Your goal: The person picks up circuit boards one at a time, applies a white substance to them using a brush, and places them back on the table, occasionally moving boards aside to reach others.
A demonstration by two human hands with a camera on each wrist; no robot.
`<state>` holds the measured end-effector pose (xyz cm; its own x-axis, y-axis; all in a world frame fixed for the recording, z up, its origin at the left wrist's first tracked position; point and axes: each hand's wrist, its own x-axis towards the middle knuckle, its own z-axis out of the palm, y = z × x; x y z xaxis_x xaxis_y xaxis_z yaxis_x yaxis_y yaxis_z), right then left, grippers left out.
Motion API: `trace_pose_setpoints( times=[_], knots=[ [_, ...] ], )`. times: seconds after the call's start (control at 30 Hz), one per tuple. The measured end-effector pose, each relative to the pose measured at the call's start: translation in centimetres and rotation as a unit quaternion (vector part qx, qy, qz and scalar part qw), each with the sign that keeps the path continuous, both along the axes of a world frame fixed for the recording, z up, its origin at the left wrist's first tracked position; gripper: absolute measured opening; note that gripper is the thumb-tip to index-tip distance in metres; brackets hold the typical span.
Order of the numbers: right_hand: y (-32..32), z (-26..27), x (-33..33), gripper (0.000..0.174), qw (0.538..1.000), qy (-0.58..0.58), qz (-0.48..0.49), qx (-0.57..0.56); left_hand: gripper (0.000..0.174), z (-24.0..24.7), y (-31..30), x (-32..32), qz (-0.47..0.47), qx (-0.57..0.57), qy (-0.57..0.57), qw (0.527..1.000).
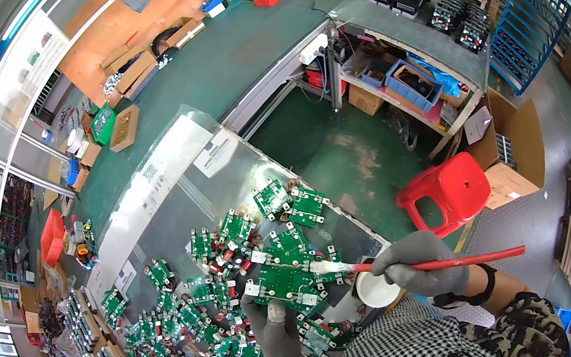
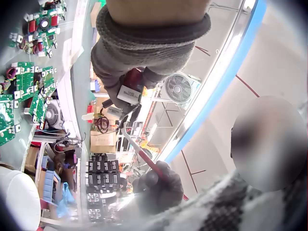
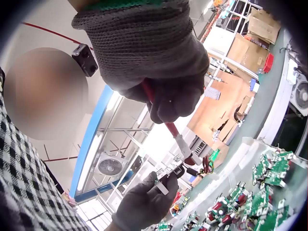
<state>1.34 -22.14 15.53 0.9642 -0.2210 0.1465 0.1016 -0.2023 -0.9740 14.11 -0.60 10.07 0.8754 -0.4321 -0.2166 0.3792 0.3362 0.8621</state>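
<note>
Gloved in grey, my left hand [image 1: 277, 338] grips a green circuit board [image 1: 286, 279] with metal tabs at its sides, its thumb on the near edge. In the left wrist view a red part [image 2: 133, 78] of the board shows between the fingers. My right hand [image 1: 426, 265], also gloved, holds a brush [image 1: 467, 260] by its red handle. The brush's pale tip [image 1: 331, 267] lies over the metal tab at the board's right side. A white tub [image 1: 377, 291] stands just below the right hand in the head view.
Many loose circuit boards [image 1: 207, 321] cover the bench around the left hand. Beyond the bench are a red stool [image 1: 448, 190] and an open cardboard box [image 1: 516, 149]. Blue bins [image 1: 413, 87] sit on a shelf under the far bench.
</note>
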Motion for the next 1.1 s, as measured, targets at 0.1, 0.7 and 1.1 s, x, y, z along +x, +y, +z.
trace_pose_setpoints(
  times=[0.1,0.7,1.1],
  knots=[
    [-1.5,0.4,-0.7,0.020,0.999,0.047,0.007,0.009,0.054,-0.9,0.0,3.8,0.011,0.021,0.005,1.000],
    [-4.5,-5.9,-8.5,0.021,0.898,0.105,-0.422,0.066,0.048,-20.7,-10.0,40.5,0.020,0.192,0.036,0.981],
    [3.0,-1.5,-7.9,0.022,0.930,0.165,-0.280,0.172,0.050,-17.0,-15.5,25.6,-0.401,0.628,-0.405,0.530]
  ],
)
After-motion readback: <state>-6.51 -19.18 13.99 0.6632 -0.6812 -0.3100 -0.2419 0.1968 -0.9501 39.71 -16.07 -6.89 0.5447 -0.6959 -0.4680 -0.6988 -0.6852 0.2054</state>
